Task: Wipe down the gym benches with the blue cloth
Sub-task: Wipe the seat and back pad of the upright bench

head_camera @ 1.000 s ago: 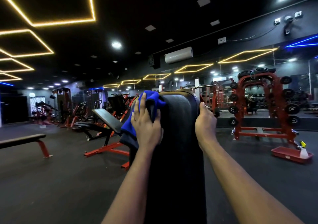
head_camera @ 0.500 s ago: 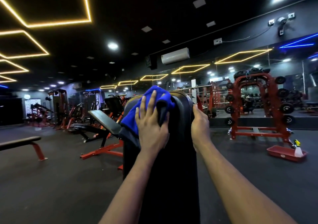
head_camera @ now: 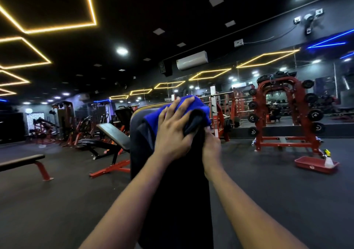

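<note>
Blue cloth [head_camera: 199,106] under left hand [head_camera: 172,135] atop bench [head_camera: 142,137] (right hand [head_camera: 211,150] grips edge).

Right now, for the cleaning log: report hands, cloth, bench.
Left hand presses blue cloth onto bench pad top. Right hand grips pad's right edge. Nothing in the way.
</note>
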The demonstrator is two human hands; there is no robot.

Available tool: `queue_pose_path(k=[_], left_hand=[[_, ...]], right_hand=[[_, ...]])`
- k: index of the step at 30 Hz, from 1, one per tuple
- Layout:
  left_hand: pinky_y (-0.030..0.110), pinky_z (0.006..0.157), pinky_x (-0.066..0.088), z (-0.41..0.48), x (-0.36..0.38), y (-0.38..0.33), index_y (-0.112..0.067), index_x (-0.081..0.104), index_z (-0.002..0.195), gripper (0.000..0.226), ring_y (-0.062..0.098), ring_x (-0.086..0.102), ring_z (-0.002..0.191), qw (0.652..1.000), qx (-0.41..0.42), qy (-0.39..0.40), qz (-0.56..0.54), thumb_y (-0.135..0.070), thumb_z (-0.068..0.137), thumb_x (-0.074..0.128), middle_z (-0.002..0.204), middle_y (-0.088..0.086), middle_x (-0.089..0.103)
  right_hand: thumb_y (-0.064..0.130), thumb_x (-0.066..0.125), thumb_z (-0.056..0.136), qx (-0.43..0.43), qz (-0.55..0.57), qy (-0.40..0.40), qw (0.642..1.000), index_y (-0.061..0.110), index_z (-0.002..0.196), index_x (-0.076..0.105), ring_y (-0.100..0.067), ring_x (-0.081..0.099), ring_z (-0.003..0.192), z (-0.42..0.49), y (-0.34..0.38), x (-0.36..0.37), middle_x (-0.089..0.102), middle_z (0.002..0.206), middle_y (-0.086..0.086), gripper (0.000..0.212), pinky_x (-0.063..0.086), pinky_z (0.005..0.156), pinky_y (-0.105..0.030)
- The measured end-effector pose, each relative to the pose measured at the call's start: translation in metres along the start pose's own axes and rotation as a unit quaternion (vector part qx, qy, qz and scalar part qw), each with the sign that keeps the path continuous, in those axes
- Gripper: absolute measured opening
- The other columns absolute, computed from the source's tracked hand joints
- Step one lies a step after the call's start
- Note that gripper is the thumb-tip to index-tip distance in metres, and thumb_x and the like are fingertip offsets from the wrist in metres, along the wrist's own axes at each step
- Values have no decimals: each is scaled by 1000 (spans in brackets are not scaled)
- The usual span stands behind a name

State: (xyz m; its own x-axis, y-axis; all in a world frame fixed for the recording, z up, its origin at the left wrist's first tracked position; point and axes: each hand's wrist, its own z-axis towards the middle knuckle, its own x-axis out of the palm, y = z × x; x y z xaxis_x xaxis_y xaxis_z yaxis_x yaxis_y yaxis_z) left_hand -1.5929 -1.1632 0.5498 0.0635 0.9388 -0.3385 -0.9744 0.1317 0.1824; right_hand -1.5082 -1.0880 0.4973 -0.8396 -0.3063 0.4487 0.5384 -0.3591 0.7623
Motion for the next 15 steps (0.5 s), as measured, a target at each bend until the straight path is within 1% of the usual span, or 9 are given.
queue_pose_path(k=[2, 3, 4, 6, 8, 11, 12, 14, 15], left_hand=[[40, 104, 30, 36, -5, -2, -29, 61, 126, 46, 15, 43, 132, 999, 9, 23, 41, -50, 87, 48, 136, -14, 56], [37, 95, 33, 52, -7, -3, -30, 65, 116, 43, 15, 51, 120, 997, 18, 45, 64, -55, 87, 45, 122, -13, 64], [35, 86, 34, 65, -8, -2, -30, 68, 106, 41, 17, 56, 107, 994, 31, 68, 81, -57, 87, 45, 108, -10, 67], [31, 72, 30, 81, -11, 3, -29, 69, 95, 37, 18, 57, 88, 990, 53, 101, 78, -58, 87, 47, 88, -5, 66], [29, 66, 26, 87, -16, 11, -27, 69, 91, 36, 15, 54, 77, 992, 41, 110, 44, -58, 87, 50, 76, -6, 59], [30, 64, 25, 95, -23, 26, -19, 70, 96, 38, 19, 53, 76, 991, -50, 127, 10, -54, 91, 55, 69, -5, 49], [30, 65, 26, 98, -26, 31, -17, 70, 95, 38, 22, 54, 79, 987, -89, 130, 8, -52, 93, 55, 69, -4, 48], [30, 68, 28, 100, -29, 37, -15, 69, 100, 41, 29, 58, 90, 979, -148, 137, 18, -51, 94, 52, 76, 1, 53], [31, 69, 29, 101, -28, 37, -15, 69, 104, 42, 31, 59, 94, 977, -155, 138, 36, -52, 94, 51, 82, 6, 58]], right_hand=[[33, 45, 104, -35, -49, -31, 998, 9, 67, 66, -9, 48, 63, -7, 4, -2, 60, 63, 3, 49, 37, 58, -29], [35, 44, 104, -36, -66, -36, 997, 9, 69, 67, -12, 51, 64, -11, 8, -2, 61, 66, 1, 49, 38, 58, -30], [37, 43, 104, -29, -84, -36, 995, 13, 73, 69, -15, 56, 69, -13, 10, -2, 64, 70, 1, 47, 42, 62, -32], [38, 41, 104, -16, -119, -38, 992, 14, 89, 74, -20, 61, 81, -15, 15, -2, 65, 77, 4, 44, 47, 73, -35], [39, 38, 105, -13, -153, -40, 987, 11, 97, 75, -24, 62, 87, -18, 19, 1, 67, 83, 0, 47, 45, 75, -33], [42, 34, 105, -4, -188, -49, 981, 7, 84, 70, -30, 61, 90, -20, 20, 2, 67, 89, -10, 54, 40, 73, -33], [43, 33, 105, -2, -194, -54, 980, 6, 85, 69, -32, 61, 92, -20, 22, 2, 67, 92, -12, 55, 39, 74, -33], [46, 31, 105, -3, -194, -60, 979, 5, 106, 71, -34, 59, 105, -20, 28, 8, 67, 107, -15, 57, 43, 83, -35], [47, 31, 104, -7, -184, -63, 981, 7, 117, 69, -34, 58, 111, -19, 31, 12, 66, 115, -16, 56, 44, 91, -37]])
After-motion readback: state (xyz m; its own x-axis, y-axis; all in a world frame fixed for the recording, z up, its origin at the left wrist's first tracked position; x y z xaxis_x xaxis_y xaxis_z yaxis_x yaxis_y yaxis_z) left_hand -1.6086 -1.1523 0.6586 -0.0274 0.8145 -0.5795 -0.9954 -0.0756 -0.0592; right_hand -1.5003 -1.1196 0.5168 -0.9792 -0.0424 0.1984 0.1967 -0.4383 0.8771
